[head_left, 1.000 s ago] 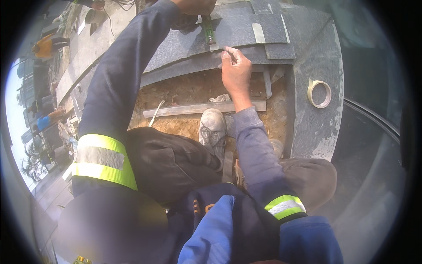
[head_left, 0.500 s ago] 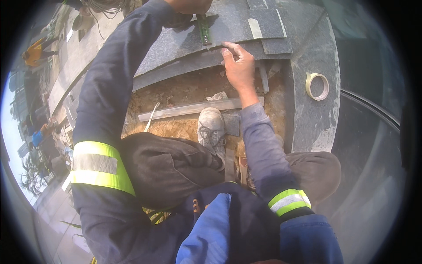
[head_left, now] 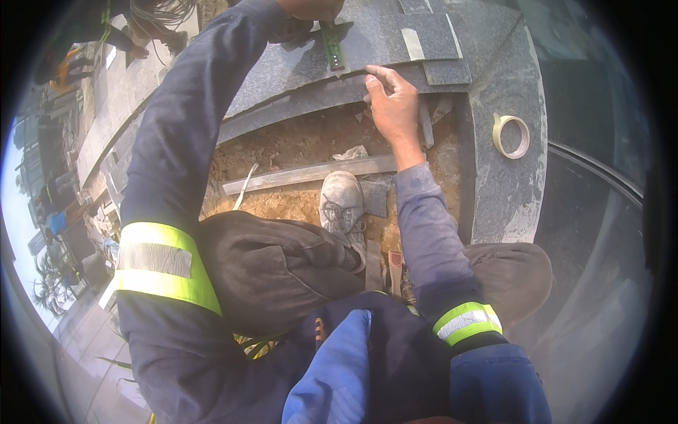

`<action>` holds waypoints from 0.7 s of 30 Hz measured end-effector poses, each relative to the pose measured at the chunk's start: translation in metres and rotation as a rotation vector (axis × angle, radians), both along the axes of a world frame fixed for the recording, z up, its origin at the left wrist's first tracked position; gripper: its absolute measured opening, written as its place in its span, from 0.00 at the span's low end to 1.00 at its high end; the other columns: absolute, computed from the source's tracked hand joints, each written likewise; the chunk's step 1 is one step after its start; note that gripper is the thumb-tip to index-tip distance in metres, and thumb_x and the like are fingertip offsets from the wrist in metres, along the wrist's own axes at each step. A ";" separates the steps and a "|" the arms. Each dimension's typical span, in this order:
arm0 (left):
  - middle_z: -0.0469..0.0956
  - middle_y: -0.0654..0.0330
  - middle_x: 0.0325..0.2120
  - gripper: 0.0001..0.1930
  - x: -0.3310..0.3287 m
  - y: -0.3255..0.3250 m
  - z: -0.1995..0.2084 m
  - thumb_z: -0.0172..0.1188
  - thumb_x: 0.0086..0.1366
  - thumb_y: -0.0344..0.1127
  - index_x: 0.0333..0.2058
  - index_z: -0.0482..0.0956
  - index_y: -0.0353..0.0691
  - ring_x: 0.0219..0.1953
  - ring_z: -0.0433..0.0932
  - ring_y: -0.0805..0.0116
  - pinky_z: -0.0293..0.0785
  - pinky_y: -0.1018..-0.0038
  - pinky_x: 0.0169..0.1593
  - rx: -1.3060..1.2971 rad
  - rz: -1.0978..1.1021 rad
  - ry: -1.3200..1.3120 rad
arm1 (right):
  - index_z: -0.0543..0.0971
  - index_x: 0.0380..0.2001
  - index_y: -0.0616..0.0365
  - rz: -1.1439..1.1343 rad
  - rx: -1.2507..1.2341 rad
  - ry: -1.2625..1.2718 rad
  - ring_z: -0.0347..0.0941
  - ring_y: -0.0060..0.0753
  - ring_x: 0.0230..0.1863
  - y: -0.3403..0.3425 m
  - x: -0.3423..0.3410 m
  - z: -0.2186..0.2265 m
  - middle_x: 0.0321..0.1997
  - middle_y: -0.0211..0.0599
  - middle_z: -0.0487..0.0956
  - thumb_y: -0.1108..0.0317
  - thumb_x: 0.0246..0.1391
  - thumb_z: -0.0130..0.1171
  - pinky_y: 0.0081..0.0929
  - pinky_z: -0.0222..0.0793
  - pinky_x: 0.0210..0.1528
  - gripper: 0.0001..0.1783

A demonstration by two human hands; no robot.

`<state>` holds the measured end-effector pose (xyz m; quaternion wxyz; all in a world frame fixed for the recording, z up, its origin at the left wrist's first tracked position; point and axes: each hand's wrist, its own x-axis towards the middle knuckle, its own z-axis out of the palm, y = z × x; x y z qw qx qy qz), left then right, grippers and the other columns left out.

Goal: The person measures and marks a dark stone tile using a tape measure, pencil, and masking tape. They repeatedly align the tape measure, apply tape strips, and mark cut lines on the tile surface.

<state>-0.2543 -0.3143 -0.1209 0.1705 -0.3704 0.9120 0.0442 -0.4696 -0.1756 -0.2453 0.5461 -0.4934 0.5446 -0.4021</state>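
Note:
My left hand (head_left: 311, 8) is at the top edge, partly cut off, its fingers closed round the upper end of a green tape measure (head_left: 332, 46). The green blade runs down over a grey stone slab (head_left: 282, 71), its tip close to the slab's near edge. Just right of that tip is my right hand (head_left: 394, 106), index finger and thumb apart and the other fingers curled. I see nothing in it. The index fingertip is at the slab's edge; whether it touches cannot be told.
Below the slab lies a dirt trench with a metal bar (head_left: 311, 174) and my shoe (head_left: 342, 201). A tape roll (head_left: 510, 136) sits on the right-hand stone border (head_left: 505, 191), beside a dark glossy panel (head_left: 593, 113). Another person (head_left: 92, 28) is at the upper left, near coiled cable (head_left: 164, 10).
My right hand has shifted slightly right, away from the blade tip. The left hand stays on the tape measure. Another person has come further into view at the upper left.

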 end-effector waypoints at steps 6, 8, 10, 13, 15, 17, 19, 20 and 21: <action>0.85 0.52 0.26 0.06 -0.008 0.003 0.014 0.69 0.42 0.29 0.23 0.87 0.42 0.35 0.86 0.51 0.81 0.58 0.36 0.088 0.131 -0.092 | 0.85 0.48 0.59 0.009 0.046 -0.021 0.80 0.23 0.28 0.001 0.003 0.003 0.27 0.34 0.84 0.67 0.62 0.62 0.26 0.75 0.33 0.14; 0.85 0.51 0.27 0.06 -0.008 0.005 0.020 0.69 0.42 0.29 0.24 0.87 0.41 0.35 0.86 0.51 0.81 0.58 0.36 0.081 0.153 -0.095 | 0.85 0.49 0.61 0.019 0.009 0.018 0.79 0.21 0.28 0.002 0.006 0.004 0.28 0.33 0.84 0.67 0.62 0.64 0.25 0.74 0.33 0.15; 0.85 0.51 0.28 0.07 -0.006 0.004 0.009 0.68 0.42 0.28 0.24 0.87 0.41 0.36 0.85 0.50 0.81 0.58 0.37 0.005 0.099 -0.035 | 0.83 0.53 0.62 0.034 -0.065 0.116 0.76 0.17 0.28 0.003 0.005 0.005 0.31 0.31 0.84 0.67 0.63 0.65 0.21 0.72 0.32 0.18; 0.85 0.50 0.29 0.08 -0.002 0.004 0.002 0.69 0.41 0.27 0.25 0.87 0.39 0.37 0.85 0.49 0.81 0.58 0.38 -0.018 0.058 0.030 | 0.82 0.55 0.63 0.044 -0.138 0.133 0.78 0.17 0.30 0.007 0.013 0.006 0.31 0.33 0.84 0.66 0.61 0.66 0.22 0.73 0.35 0.21; 0.84 0.49 0.29 0.08 -0.005 0.003 0.007 0.69 0.41 0.27 0.26 0.87 0.39 0.37 0.85 0.48 0.81 0.58 0.38 0.010 0.079 0.008 | 0.82 0.57 0.63 0.059 -0.181 0.131 0.79 0.17 0.32 0.009 0.017 -0.002 0.35 0.36 0.87 0.67 0.61 0.67 0.22 0.74 0.36 0.22; 0.84 0.49 0.30 0.09 -0.001 0.003 0.005 0.69 0.41 0.27 0.26 0.87 0.38 0.38 0.85 0.48 0.81 0.58 0.39 0.006 0.084 0.021 | 0.82 0.57 0.62 0.073 -0.236 0.159 0.79 0.17 0.32 0.010 0.020 -0.006 0.36 0.37 0.87 0.67 0.60 0.67 0.21 0.74 0.37 0.22; 0.84 0.49 0.30 0.09 0.009 0.003 -0.005 0.69 0.41 0.27 0.26 0.87 0.39 0.38 0.85 0.48 0.81 0.58 0.40 -0.028 0.074 0.068 | 0.82 0.57 0.61 0.084 -0.231 0.157 0.78 0.17 0.32 0.012 0.024 -0.006 0.37 0.37 0.88 0.68 0.60 0.67 0.21 0.74 0.36 0.22; 0.84 0.48 0.30 0.09 0.006 0.003 -0.003 0.69 0.41 0.27 0.27 0.87 0.39 0.38 0.85 0.48 0.81 0.58 0.40 0.009 0.085 0.026 | 0.82 0.57 0.61 0.084 -0.226 0.163 0.78 0.17 0.32 0.012 0.024 -0.008 0.37 0.37 0.88 0.68 0.60 0.67 0.21 0.74 0.36 0.22; 0.84 0.48 0.31 0.09 -0.002 0.002 0.005 0.69 0.42 0.27 0.27 0.87 0.39 0.39 0.85 0.48 0.81 0.58 0.40 0.043 0.092 -0.014 | 0.82 0.57 0.60 0.077 -0.206 0.150 0.78 0.16 0.32 0.012 0.021 -0.009 0.36 0.36 0.87 0.68 0.60 0.66 0.20 0.74 0.36 0.21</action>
